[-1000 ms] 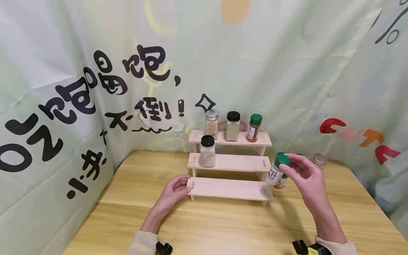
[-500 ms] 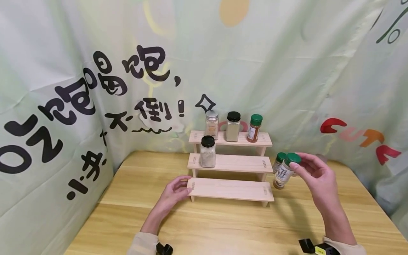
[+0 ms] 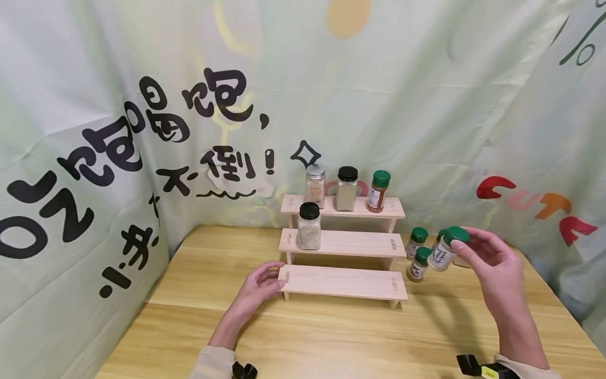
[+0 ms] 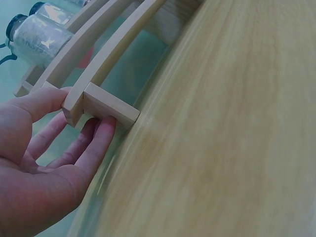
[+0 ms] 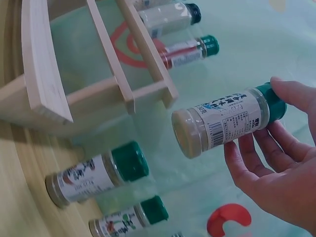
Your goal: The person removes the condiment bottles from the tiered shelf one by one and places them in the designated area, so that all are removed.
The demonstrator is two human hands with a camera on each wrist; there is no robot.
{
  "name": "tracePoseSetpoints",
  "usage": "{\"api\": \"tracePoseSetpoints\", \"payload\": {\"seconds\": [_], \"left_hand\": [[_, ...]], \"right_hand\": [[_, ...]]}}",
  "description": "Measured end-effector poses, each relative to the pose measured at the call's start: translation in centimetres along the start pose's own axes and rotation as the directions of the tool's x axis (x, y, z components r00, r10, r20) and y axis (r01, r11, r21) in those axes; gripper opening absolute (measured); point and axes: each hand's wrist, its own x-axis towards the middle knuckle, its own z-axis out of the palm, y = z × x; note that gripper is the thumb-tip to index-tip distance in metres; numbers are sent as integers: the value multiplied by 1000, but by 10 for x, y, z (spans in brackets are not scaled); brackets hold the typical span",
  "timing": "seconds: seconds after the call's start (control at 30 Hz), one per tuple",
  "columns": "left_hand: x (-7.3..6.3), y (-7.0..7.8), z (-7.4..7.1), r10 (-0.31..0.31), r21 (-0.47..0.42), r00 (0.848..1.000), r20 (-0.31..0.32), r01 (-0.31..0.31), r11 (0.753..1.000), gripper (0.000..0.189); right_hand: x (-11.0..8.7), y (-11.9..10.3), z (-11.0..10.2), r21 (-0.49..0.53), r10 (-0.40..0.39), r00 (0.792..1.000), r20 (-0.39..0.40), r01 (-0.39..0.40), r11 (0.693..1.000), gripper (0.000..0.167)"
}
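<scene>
Right hand (image 3: 497, 268) pinches the green cap of a spice bottle (image 3: 442, 257), thumb on one side, fingers on the other, narrow on it. Bottle is in the air, tilted, cap toward the hand, to the right of the rack (image 3: 345, 281).

Change: over the last second the bottle shifts right, away from the rack's right end. That uncovers two green-capped bottles on the table (image 3: 303, 337), a front one (image 3: 417, 272) and a rear one (image 3: 414, 248). In the head view the held bottle sits just beside the front one; the right wrist view shows a gap between them. Another green cap is partly hidden behind it.

Left hand (image 3: 260, 282) stays at the rack's left end, thumb on the lowest board, fingertips against its leg, holding it lightly.

Rack load is unchanged: silver-lidded jar (image 3: 315, 190), black-lidded jar (image 3: 347, 196) and red spice bottle (image 3: 377, 198) on top, salt-coloured jar (image 3: 309, 233) on the middle board. Judgement: the held bottle is farther from the rack, so its handling looks unfinished; it rests on neither rack nor table.
</scene>
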Motion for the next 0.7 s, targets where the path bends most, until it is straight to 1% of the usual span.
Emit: {"api": "tracePoseSetpoints", "payload": {"seconds": [0.17, 0.23, 0.4, 0.7], "left_hand": [[0, 1, 1, 3, -2, 1000, -2, -3, 1000, 55], [0, 2, 1, 3, -6, 1000, -5, -3, 1000, 54], [-1, 3, 2, -2, -11, 1000, -7, 2, 1000, 54], [0, 2, 2, -6, -2, 1000, -1, 6, 1000, 55]], "right_hand": [[4, 2, -11, 27, 7, 999, -36, -6, 1000, 37], [5, 3, -14, 23, 11, 999, -46, -10, 1000, 37], [7, 7, -20, 31, 21, 998, -57, -20, 999, 37], [6, 20, -31, 100, 55, 996, -70, -48, 994, 34]]}}
